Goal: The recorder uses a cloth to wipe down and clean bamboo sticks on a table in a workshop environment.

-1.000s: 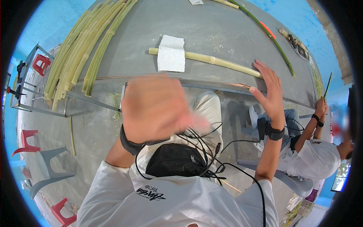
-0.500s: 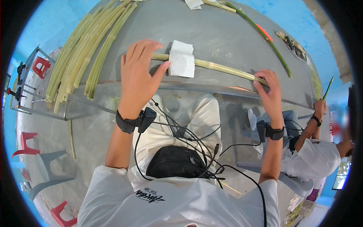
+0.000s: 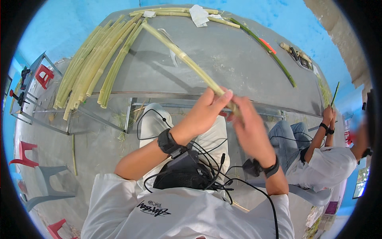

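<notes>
A peeled, pale green bamboo stick (image 3: 187, 59) slants up and away from me, its far end above the table near the bundle on the left. My left hand (image 3: 201, 115) is closed around it near its lower end, the thumb lying along it. Beside it, my right hand (image 3: 251, 129) wraps the near end of the stick; its fingers are slightly blurred. A white piece of paper (image 3: 174, 58) shows edge-on, partly behind the stick, over the grey table (image 3: 246, 65).
At the left lie several pale bamboo sticks (image 3: 93, 63); more sticks (image 3: 171, 12) and white papers (image 3: 198, 16) are along the far edge. A dark green stick (image 3: 274, 55) lies at the right. A co-worker (image 3: 324, 163) sits at the right. Black cables (image 3: 211, 165) cross my lap.
The stick was lying along the near table edge under the paper; now it is raised and tilted away. Both hands have come together at its near end, and the paper has shifted.
</notes>
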{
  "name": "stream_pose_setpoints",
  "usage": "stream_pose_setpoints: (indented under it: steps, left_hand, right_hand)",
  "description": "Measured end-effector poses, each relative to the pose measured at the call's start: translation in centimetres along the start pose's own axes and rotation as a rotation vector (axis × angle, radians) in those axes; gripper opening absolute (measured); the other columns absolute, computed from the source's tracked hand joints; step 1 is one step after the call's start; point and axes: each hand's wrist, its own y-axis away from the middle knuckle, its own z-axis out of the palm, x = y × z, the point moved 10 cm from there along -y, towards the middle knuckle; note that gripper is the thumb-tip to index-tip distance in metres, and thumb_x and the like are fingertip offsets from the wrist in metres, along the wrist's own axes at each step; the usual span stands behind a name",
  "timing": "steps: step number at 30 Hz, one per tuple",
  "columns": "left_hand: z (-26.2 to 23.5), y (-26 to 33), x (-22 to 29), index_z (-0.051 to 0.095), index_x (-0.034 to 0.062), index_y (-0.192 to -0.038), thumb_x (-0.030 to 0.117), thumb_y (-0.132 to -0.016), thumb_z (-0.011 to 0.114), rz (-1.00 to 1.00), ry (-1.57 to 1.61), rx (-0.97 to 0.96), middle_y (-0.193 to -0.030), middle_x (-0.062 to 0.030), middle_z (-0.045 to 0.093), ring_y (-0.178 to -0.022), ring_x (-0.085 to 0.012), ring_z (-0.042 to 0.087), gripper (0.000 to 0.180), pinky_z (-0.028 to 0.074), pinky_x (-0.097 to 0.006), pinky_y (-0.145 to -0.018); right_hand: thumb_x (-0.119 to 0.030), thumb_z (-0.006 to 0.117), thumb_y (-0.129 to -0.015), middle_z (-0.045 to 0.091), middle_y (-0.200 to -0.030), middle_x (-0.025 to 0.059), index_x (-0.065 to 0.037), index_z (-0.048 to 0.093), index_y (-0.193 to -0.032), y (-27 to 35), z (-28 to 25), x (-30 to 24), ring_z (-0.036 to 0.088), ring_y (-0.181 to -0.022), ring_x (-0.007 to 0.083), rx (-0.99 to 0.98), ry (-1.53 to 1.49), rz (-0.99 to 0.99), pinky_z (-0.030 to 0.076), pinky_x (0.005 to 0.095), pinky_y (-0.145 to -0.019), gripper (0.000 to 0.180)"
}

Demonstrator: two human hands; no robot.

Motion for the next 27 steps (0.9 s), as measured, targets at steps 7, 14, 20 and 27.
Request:
stream_pose_setpoints:
  steps: [7, 14, 20, 27]
  left_hand:
    - [-6.7, 6.1, 1.0, 0.057, 0.0035, -0.124, 0.029, -0.117, 0.053, -0.160, 0.030, 0.052, -0.093, -0.0064, 0.069, -0.085, -0.0193, 0.073, 0.027, 0.062, -0.035, -0.078]
    - [-17.7, 12.0, 6.9, 0.060, 0.0035, -0.128, 0.026, -0.114, 0.059, -0.320, -0.604, 0.301, -0.092, -0.0044, 0.065, -0.076, -0.0160, 0.066, 0.027, 0.056, -0.032, -0.073]
    - [-18.2, 10.9, 16.9, 0.060, -0.0021, -0.132, 0.025, -0.109, 0.064, 0.233, -1.325, 0.445, -0.107, -0.0173, 0.071, -0.103, -0.0324, 0.067, 0.035, 0.051, -0.040, -0.094]
    - [-16.8, 7.4, 15.4, 0.061, 0.0015, -0.129, 0.027, -0.111, 0.060, 0.068, -1.397, 0.255, -0.110, -0.0272, 0.068, -0.103, -0.0510, 0.061, 0.031, 0.050, -0.050, -0.088]
  right_hand:
    - [-0.020, 0.076, -0.098, 0.072, -0.116, 0.0112, -0.008, 0.071, -0.125, 0.0, 0.5, -1.6, 0.076, -0.096, 0.0297, -0.314, -0.092, -0.035, 0.058, 0.0412, -0.078, 0.030]
    - [-0.026, 0.071, -0.102, 0.069, -0.130, 0.0142, -0.008, 0.067, -0.137, -9.4, 0.6, 1.8, 0.065, -0.121, 0.0320, -0.227, 0.246, -0.271, 0.055, 0.0425, -0.099, 0.040]
    - [-0.027, 0.070, -0.098, 0.070, -0.131, 0.0158, -0.004, 0.066, -0.132, -17.8, 7.5, 1.0, 0.065, -0.125, 0.0366, -0.117, 0.489, -0.555, 0.056, 0.0491, -0.099, 0.041]
    - [-0.018, 0.067, -0.099, 0.072, -0.124, 0.0165, -0.002, 0.066, -0.132, -15.0, 4.3, 0.3, 0.072, -0.101, 0.0376, -0.387, 0.517, -0.377, 0.058, 0.0466, -0.084, 0.037]
